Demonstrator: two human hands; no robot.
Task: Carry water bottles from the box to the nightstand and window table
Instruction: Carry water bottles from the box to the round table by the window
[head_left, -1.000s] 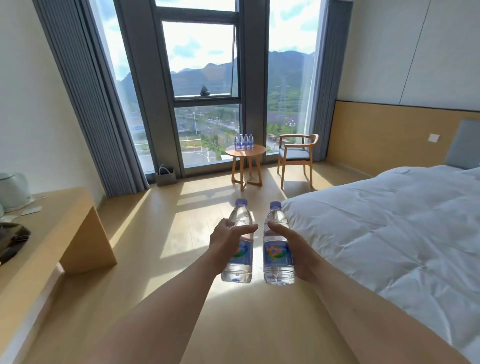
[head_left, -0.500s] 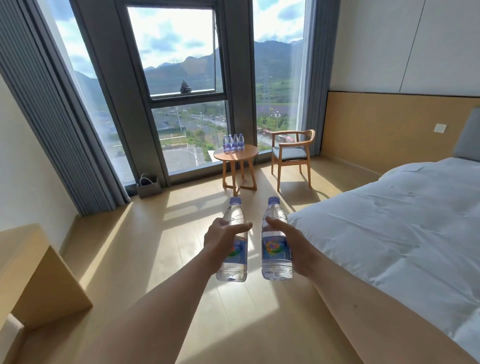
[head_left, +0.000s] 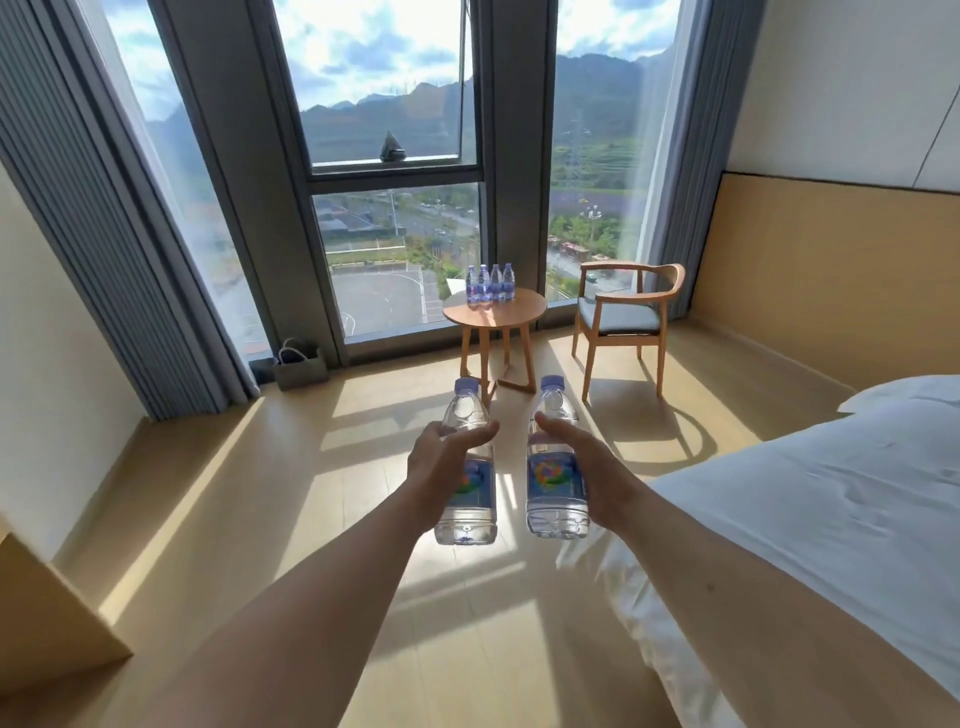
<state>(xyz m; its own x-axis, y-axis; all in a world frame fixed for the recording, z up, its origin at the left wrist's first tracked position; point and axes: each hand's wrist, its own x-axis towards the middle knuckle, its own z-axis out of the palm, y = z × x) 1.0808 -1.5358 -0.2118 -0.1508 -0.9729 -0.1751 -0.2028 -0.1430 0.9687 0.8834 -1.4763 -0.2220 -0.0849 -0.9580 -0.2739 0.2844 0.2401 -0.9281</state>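
Carrying step: left hand (head_left: 441, 462) gripping one bottle (head_left: 467, 467), right hand (head_left: 597, 467) gripping another bottle (head_left: 555, 462). Next: setting both on window desk (head_left: 524, 312) beside four bottles (head_left: 490, 283).

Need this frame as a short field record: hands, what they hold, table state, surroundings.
left hand: grips left bottle, upright
right hand: grips right bottle, upright
bottles: side by side, apart, blue caps on
window table: round, ahead by the window
bottles on table: four, in a row at the far edge
chair: right of the table
bed: at right
bag: on floor by the window
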